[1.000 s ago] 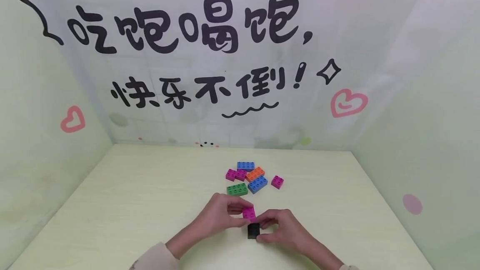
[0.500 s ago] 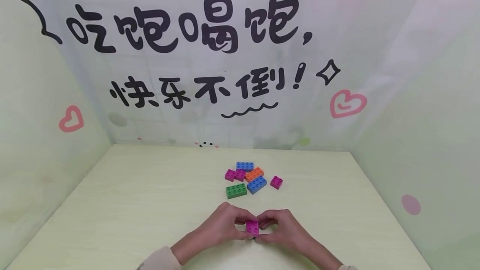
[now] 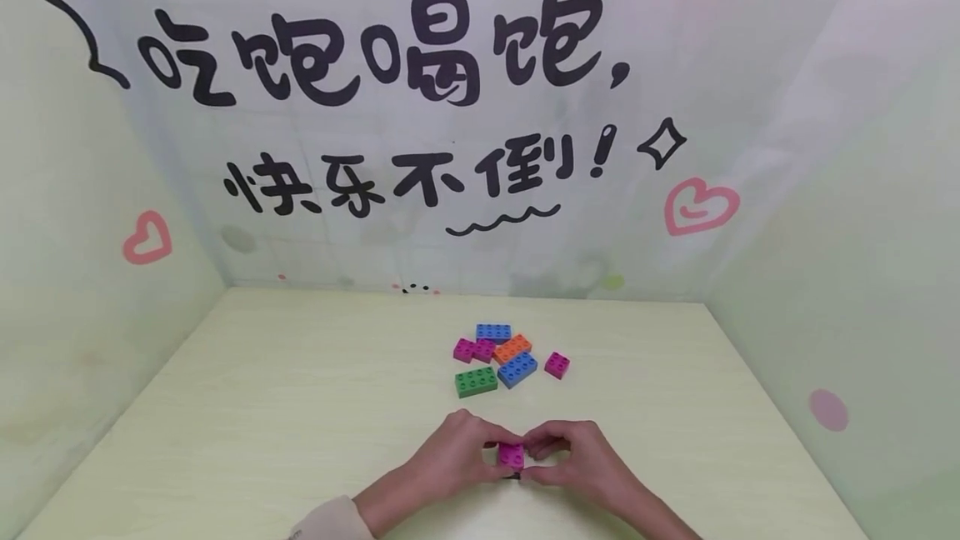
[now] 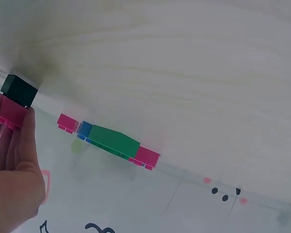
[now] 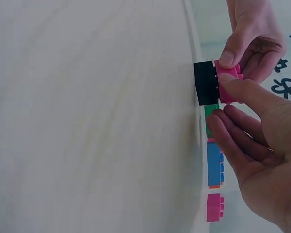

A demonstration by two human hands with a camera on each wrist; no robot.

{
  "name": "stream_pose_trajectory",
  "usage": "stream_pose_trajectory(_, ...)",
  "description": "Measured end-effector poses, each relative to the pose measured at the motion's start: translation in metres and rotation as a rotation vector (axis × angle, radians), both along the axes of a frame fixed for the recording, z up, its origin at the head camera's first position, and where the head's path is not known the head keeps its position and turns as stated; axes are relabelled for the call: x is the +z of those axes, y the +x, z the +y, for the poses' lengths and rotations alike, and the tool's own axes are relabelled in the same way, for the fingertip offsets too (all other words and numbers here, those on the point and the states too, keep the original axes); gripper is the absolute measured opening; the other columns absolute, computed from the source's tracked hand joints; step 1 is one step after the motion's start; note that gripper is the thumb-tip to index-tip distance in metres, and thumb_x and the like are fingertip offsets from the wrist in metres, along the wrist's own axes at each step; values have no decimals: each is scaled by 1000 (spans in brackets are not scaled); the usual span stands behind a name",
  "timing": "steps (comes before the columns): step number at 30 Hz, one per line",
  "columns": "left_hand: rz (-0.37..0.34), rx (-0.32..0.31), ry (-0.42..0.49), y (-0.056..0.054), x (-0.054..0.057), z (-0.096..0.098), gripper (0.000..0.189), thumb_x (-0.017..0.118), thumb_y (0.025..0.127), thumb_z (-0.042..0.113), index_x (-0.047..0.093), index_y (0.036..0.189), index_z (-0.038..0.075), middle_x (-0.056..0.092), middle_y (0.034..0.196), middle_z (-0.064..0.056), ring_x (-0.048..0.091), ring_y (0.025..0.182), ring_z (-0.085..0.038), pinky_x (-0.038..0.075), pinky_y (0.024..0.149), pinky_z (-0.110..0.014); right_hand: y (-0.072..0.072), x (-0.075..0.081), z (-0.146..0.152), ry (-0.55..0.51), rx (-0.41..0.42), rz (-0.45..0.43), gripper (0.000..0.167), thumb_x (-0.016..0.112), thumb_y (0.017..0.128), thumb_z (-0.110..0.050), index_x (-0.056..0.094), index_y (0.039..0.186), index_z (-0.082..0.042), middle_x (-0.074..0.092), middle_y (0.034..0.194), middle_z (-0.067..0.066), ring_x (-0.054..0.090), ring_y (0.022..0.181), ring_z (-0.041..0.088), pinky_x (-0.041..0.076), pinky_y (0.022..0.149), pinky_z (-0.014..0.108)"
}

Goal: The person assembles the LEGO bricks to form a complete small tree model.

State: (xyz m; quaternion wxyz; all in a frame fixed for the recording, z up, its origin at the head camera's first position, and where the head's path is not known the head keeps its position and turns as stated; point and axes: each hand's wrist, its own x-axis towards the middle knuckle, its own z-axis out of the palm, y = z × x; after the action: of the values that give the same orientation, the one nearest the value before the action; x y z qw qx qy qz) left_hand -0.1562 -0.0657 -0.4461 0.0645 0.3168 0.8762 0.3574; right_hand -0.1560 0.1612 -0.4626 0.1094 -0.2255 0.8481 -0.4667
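A pink toy building brick [image 3: 512,457] sits on top of a black brick [image 5: 206,83] near the front middle of the table. My left hand [image 3: 457,457] pinches the pink brick from the left between thumb and fingers. From the right, my right hand [image 3: 581,461] holds the same brick, its thumb lying on the pink side in the right wrist view. Only a sliver of black shows beneath in the head view; in the left wrist view the black brick [image 4: 19,91] shows fully against the pink brick [image 4: 12,112].
Beyond the hands lie a green brick [image 3: 476,382], two blue bricks including the nearer blue brick [image 3: 517,370], an orange brick [image 3: 513,348] and several pink ones, with one pink brick [image 3: 557,365] apart on the right. Printed walls enclose the table [image 3: 300,390].
My left hand has brought the pink brick toward me and onto the black brick, covering most of it. My right hand has moved from the black brick's side to the pink one.
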Motion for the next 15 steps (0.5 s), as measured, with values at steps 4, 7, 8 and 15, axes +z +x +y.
stream_pose_trajectory(4,-135,44,105,-1,-4,-1,32,83,80,19,76,111,18,71,101,14,65,93,0,53,80,-20,3,1,3,-31,-31,38,30,83,80,-31,73,106,-19,72,96,-6,68,85,14,55,80,27)
stream_pose_trajectory(7,-250,72,199,-2,-9,-2,33,84,78,18,76,110,17,72,99,12,66,91,-1,54,80,-21,3,1,3,-61,-32,48,30,81,81,-32,73,107,-20,72,98,-7,68,86,15,56,81,29)
stream_pose_trajectory(8,-278,78,222,-3,-10,-3,33,85,77,17,76,109,17,72,99,11,66,90,-2,54,80,-22,4,2,2,-68,-32,47,29,81,81,-32,74,107,-21,72,97,-8,68,86,15,56,81,30)
stream_pose_trajectory(15,-410,111,303,-1,-17,-2,31,84,76,19,77,106,18,74,98,7,69,89,-5,54,78,-21,4,5,3,-75,-6,32,24,79,84,-30,76,106,-23,72,97,-10,68,86,12,56,82,34)
